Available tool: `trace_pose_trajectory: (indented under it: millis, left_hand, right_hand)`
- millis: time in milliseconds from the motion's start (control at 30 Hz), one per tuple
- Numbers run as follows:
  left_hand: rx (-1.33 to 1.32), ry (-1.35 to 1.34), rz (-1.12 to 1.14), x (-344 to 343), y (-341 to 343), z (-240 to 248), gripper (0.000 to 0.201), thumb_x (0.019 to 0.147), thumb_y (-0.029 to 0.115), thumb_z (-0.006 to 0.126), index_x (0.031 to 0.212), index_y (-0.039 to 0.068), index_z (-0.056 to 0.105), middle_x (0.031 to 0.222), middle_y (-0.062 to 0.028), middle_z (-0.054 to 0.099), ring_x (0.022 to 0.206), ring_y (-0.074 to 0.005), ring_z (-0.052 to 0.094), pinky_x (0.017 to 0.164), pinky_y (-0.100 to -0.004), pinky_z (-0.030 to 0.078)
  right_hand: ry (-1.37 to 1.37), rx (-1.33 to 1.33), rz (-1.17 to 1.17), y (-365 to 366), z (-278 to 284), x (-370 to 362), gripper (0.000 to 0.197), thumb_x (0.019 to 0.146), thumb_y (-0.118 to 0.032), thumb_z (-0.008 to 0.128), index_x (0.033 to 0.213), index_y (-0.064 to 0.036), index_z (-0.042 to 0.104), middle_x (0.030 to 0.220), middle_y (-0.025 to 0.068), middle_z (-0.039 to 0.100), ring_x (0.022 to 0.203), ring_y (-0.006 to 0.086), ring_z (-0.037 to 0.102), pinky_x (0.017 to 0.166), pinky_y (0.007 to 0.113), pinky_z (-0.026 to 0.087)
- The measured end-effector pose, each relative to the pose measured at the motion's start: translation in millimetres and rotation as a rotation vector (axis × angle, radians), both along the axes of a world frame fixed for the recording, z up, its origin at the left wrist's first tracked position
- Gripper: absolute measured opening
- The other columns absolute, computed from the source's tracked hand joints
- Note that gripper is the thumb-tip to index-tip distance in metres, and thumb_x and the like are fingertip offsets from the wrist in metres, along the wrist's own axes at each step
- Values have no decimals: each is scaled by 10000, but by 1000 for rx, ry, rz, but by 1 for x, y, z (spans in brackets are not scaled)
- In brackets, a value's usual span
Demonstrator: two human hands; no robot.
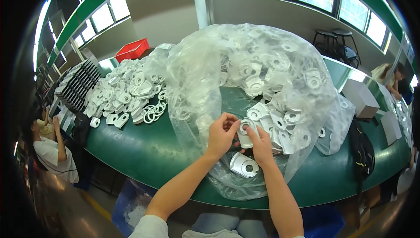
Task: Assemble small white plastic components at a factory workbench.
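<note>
Over the table (122, 146), curled left hand (222, 135) holds a white part (244, 140); right hand (262, 147) likewise.

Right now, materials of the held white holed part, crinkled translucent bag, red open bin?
White holed part: smooth, satin sheen; plastic or coated metal. Crinkled translucent bag: glossy plastic film, by its see-through creases. Red open bin: likely rigid plastic, uniform colour.

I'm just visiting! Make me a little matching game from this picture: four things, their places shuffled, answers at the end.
1. Red bin
2. White part
3. Black stools
4. Clear plastic

A. Below the windows on the right
B. Draped over heaped pieces
C. Behind the loose pile at left
D. Between left hand and right hand

Pairs: 1-C, 2-D, 3-A, 4-B
</note>
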State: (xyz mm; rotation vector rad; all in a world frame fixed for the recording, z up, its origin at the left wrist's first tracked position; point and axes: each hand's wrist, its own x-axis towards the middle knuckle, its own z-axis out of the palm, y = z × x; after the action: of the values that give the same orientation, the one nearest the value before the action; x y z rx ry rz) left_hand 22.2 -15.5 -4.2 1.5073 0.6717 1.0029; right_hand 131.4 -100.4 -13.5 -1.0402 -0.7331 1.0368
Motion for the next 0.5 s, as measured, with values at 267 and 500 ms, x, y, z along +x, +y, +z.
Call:
trace_pose_trajectory:
  millis: [267, 500]
  left_hand:
    - [446, 231, 112, -54, 17, 27, 140, 822, 75, 622, 934, -8, 631, 813, -107, 671, 679, -148, 630, 610, -266, 490]
    - [750, 854, 777, -213, 125, -2, 112, 736, 92, 677, 846, 69, 684, 847, -99, 617, 831, -272, 586, 742, -368, 472]
  right_hand:
    - [-33, -62, 3, -6, 3, 4, 261, 928, -208, 512, 1073, 6, 546, 882, 161, 654, 646, 194, 652, 459, 252, 482]
    - [-17, -17, 18, 2, -2, -3, 257, 938, -221, 498, 1067, -2, 531, 901, 190, 649, 644, 206, 648, 468, 261, 467]
